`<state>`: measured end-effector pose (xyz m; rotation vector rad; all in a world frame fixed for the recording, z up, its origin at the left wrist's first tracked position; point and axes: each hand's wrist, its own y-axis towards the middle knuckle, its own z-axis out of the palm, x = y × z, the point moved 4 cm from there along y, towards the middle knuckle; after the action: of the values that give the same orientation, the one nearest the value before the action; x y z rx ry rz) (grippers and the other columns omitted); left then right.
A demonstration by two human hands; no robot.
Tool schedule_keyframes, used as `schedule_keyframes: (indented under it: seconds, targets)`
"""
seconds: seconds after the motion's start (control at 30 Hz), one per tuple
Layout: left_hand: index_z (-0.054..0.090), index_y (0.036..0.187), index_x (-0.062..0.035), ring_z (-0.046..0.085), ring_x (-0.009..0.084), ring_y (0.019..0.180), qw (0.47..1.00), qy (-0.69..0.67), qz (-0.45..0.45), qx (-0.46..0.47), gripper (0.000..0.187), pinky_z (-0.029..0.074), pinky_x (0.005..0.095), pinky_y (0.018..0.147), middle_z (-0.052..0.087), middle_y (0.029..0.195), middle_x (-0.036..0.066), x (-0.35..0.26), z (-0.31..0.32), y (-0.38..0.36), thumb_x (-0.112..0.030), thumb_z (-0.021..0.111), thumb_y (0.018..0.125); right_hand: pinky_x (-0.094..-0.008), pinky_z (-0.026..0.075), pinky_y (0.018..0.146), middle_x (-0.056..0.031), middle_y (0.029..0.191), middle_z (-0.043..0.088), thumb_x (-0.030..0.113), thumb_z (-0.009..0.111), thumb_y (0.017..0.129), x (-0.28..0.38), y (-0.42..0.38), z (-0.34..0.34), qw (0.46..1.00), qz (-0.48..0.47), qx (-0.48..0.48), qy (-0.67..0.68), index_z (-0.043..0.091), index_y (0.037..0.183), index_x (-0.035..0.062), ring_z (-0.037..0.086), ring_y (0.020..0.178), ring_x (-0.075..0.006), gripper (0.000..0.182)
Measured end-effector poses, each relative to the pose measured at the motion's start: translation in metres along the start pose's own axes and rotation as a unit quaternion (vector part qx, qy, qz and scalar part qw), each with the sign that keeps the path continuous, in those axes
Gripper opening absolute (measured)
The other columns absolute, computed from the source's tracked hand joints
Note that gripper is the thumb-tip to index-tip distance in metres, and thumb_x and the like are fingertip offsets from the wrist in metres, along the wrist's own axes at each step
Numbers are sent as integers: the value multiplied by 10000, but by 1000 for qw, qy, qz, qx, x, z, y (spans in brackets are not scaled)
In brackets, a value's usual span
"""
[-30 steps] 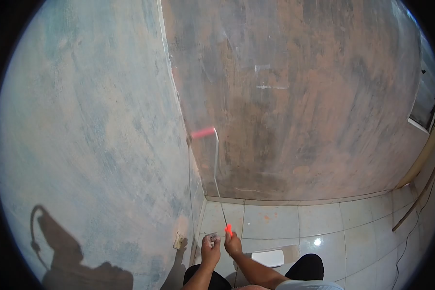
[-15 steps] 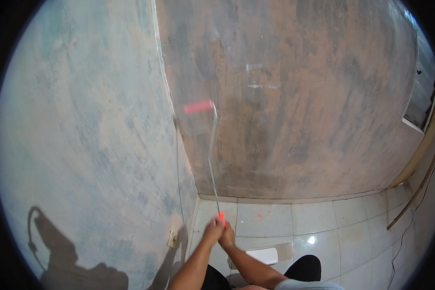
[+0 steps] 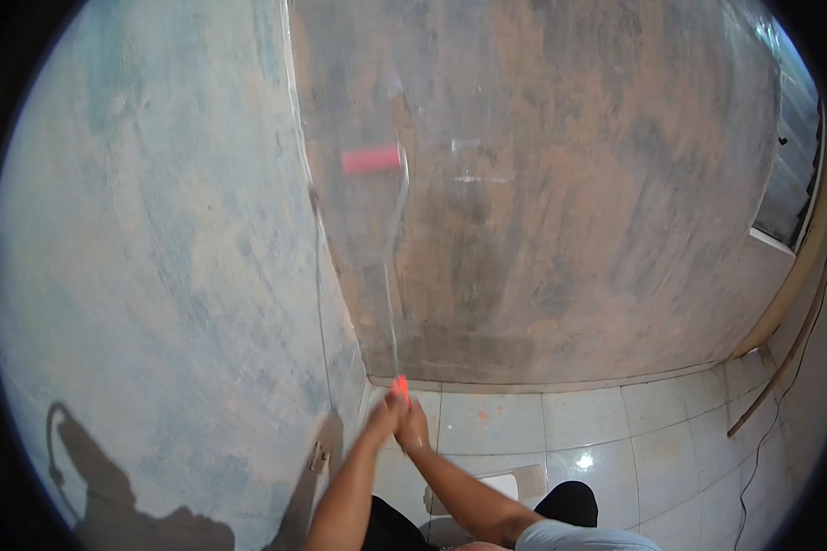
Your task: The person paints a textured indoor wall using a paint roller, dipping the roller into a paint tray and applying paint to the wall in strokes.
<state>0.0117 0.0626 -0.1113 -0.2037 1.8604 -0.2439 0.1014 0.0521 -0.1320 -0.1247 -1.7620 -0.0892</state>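
Observation:
A paint roller with a pink sleeve [image 3: 371,160] presses against the brown, stained wall [image 3: 570,184] close to the room's corner. Its thin metal shaft [image 3: 394,275] runs down to an orange handle [image 3: 401,386]. My left hand [image 3: 383,418] and my right hand [image 3: 413,425] are both wrapped around that handle, side by side, arms stretched forward over the tiled floor.
A blue-grey wall [image 3: 156,275] stands to the left with a socket [image 3: 319,456] low down. White floor tiles [image 3: 616,441] lie below. A white tray [image 3: 501,485] sits by my knees. A window [image 3: 790,174], long sticks [image 3: 781,367] and a cable are at right.
The roller has travelled up the wall. My left hand, apart from the handle a second ago, has joined the right hand on it, and both hands have risen.

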Motion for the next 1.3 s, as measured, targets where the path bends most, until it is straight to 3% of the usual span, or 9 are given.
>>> schedule_keyframes:
  seconds: [0.13, 0.47, 0.67, 0.73, 0.83, 0.97, 1.07, 1.23, 1.3]
  targets:
    - [527, 1225, 14, 578, 211, 1060, 997, -18, -43, 58, 585, 412, 340, 971, 635, 1081, 149, 141, 69, -28, -479, 348, 966, -427, 479, 767, -279, 914, 635, 538, 542, 874, -115, -75, -12, 992, 125, -10, 14, 557, 1010, -17, 630, 915, -393, 571]
    - [589, 951, 10, 620, 250, 808, 977, -44, 184, -103, 531, 482, 370, 734, 635, 816, 134, -150, -71, 16, -502, 449, 932, -404, 462, 726, -233, 895, 626, 259, 525, 921, 123, 62, 25, 985, -138, -44, 99, 550, 971, -15, 599, 810, -349, 279]
    - [530, 1206, 11, 562, 180, 1026, 997, 1, -37, 68, 465, 436, 340, 910, 621, 1063, 98, 134, 49, 9, -367, 390, 975, -395, 480, 831, -228, 1021, 641, 376, 588, 891, -111, -44, 14, 1000, -26, 2, -15, 555, 1090, 15, 627, 992, -341, 414]
    - [539, 1188, 3, 576, 175, 966, 999, 15, -12, 38, 462, 463, 352, 858, 631, 1015, 106, 125, 55, -24, -379, 391, 975, -401, 481, 827, -229, 1016, 640, 392, 588, 887, -107, -62, 5, 997, 77, -3, -17, 556, 1081, 13, 627, 984, -350, 427]
    - [539, 1219, -3, 604, 199, 900, 998, 46, 16, -43, 561, 476, 349, 819, 645, 980, 127, 81, 19, -3, -478, 400, 955, -419, 478, 796, -253, 986, 633, 371, 618, 861, -109, -25, 36, 998, -42, 8, 54, 518, 1065, -3, 620, 951, -383, 438]
    - [570, 883, -53, 512, 108, 727, 982, -81, 141, -93, 337, 438, 298, 658, 557, 787, 12, -91, -83, 17, -361, 459, 963, -428, 453, 723, -291, 892, 594, 300, 520, 930, 111, 46, 41, 993, -108, -17, 44, 496, 973, -42, 579, 810, -408, 345]
    - [580, 922, -57, 529, 119, 755, 977, -96, 165, -89, 268, 450, 294, 685, 568, 823, 11, -123, -103, 9, -301, 472, 949, -427, 449, 728, -286, 888, 592, 321, 495, 944, 131, 45, 52, 993, -103, -9, 59, 491, 975, -47, 575, 809, -396, 370]
    - [584, 1079, -19, 575, 204, 963, 987, -82, 101, -96, 430, 449, 336, 862, 617, 974, 97, 106, -40, 16, -412, 447, 969, -403, 453, 865, -280, 1050, 602, 367, 457, 956, -17, -31, 42, 990, 0, 142, 16, 470, 1149, -51, 600, 987, -358, 460]
    - [574, 1002, -49, 617, 198, 769, 988, -36, 73, -134, 404, 495, 321, 706, 607, 808, 92, 141, -20, -15, -426, 432, 972, -364, 450, 899, -250, 1066, 614, 387, 476, 954, -26, -78, 0, 966, -61, 253, 1, 464, 1218, -52, 596, 1060, -329, 512]
